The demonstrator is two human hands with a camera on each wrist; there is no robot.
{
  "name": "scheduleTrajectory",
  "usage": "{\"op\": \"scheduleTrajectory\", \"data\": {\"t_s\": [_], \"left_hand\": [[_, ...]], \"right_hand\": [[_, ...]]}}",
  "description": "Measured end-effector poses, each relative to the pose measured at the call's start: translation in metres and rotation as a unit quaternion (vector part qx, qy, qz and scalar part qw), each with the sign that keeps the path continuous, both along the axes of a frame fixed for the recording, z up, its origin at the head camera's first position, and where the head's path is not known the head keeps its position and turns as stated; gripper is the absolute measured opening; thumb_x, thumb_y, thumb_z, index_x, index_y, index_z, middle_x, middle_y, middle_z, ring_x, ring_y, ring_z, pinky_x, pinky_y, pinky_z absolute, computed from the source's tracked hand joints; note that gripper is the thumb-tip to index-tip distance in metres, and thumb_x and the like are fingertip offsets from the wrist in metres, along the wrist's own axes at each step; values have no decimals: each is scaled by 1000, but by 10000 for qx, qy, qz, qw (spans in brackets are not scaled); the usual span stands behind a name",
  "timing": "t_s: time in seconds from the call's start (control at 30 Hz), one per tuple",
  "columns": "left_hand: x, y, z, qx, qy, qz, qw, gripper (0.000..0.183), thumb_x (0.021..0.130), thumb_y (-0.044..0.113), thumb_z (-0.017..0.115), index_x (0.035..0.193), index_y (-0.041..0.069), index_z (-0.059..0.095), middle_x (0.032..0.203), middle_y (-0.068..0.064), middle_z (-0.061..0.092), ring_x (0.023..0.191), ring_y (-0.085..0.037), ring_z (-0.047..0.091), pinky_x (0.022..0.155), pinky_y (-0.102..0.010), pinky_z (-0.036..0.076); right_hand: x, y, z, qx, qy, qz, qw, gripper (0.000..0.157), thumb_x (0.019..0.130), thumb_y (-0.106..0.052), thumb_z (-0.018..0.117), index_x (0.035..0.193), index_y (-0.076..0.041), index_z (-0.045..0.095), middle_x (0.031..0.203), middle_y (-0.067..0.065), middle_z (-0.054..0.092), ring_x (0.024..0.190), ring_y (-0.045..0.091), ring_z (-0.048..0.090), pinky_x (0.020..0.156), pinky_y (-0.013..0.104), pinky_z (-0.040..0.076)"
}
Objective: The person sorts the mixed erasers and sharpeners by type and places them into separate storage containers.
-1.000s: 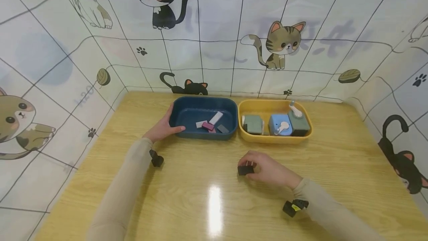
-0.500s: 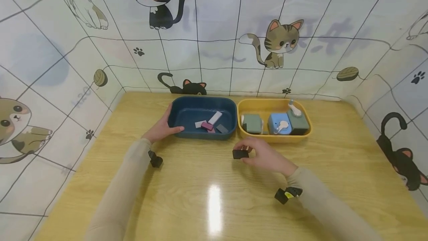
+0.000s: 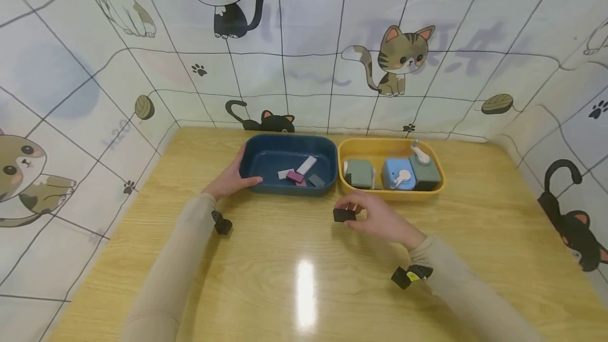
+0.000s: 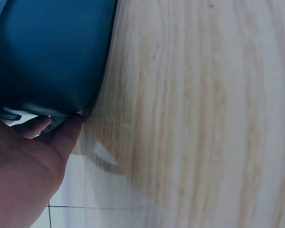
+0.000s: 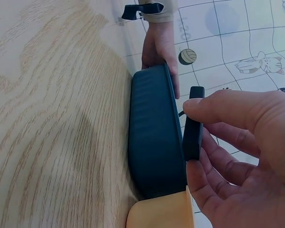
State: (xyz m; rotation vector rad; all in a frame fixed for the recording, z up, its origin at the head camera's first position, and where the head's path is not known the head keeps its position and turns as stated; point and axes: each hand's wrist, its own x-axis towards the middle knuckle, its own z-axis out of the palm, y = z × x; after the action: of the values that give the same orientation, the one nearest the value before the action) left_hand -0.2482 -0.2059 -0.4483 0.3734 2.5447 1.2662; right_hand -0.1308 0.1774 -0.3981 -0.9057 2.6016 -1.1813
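A small black rectangular block (image 3: 344, 216) is pinched between the thumb and fingers of my right hand (image 3: 377, 219). The hand holds it above the table in front of the bins; the right wrist view shows the block (image 5: 193, 124) edge-on. My left hand (image 3: 231, 178) grips the left end of a dark blue bin (image 3: 266, 189), thumb along the front wall and fingers around the end. Inside that bin lie a white block (image 3: 306, 165), a pink block (image 3: 295, 176), a grey block (image 3: 316, 180) and other small pieces. The left wrist view shows the bin wall (image 4: 52, 57) against the fingers.
A yellow bin (image 3: 347, 190) stands right beside the blue one. In it sit green (image 3: 424, 176) and blue (image 3: 398, 174) boxy things with white cranks, like pencil sharpeners, and another green one (image 3: 361, 174). A cat-printed wall (image 3: 309, 78) rises behind the wooden table (image 3: 266, 273).
My right hand has carried the black block away from me, nearer the bins, then almost stopped over the last half second. The left hand stays on the blue bin.
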Motion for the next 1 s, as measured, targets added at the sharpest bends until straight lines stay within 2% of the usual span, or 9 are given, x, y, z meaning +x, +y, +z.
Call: {"op": "scheduleTrajectory", "data": {"t_s": [0.37, 0.57, 0.77, 1.0], "left_hand": [[-2, 0, -2, -4, 59, -5, 10000, 117, 82, 46, 75, 154, 24, -14, 161, -7, -9, 145, -30, 0, 113, -53, 9], [-2, -3, -5, 2, -54, 5, 10000, 116, 82, 44, 75, 154, 24, -14, 160, -7, -9, 145, -31, -2, 113, -55, 8], [-3, -3, -5, 117, -55, 4, 9999, 117, 82, 44, 76, 154, 22, -14, 160, -9, -8, 145, -31, 0, 113, -54, 9], [-2, -2, -4, 141, -66, -10, 9999, 118, 81, 46, 76, 154, 22, -14, 160, -8, -8, 145, -30, -1, 113, -53, 8]], "right_hand": [[1, 5, 0, -157, -153, -92, 9997, 36, 79, 1, 77, 112, -7, 67, 104, -1, 64, 90, 17, 57, 78, 36, 50], [1, 7, 0, -117, -199, -109, 9997, 36, 80, 0, 76, 114, -8, 66, 105, -1, 64, 91, 17, 56, 80, 39, 49], [2, 7, 2, -109, -133, -161, 9997, 36, 80, -1, 75, 114, -7, 66, 105, 0, 64, 92, 18, 56, 80, 46, 49], [-5, -1, 6, -131, 172, -176, 9996, 33, 80, 0, 75, 111, -6, 67, 102, 0, 64, 89, 18, 57, 79, 42, 50]]}}
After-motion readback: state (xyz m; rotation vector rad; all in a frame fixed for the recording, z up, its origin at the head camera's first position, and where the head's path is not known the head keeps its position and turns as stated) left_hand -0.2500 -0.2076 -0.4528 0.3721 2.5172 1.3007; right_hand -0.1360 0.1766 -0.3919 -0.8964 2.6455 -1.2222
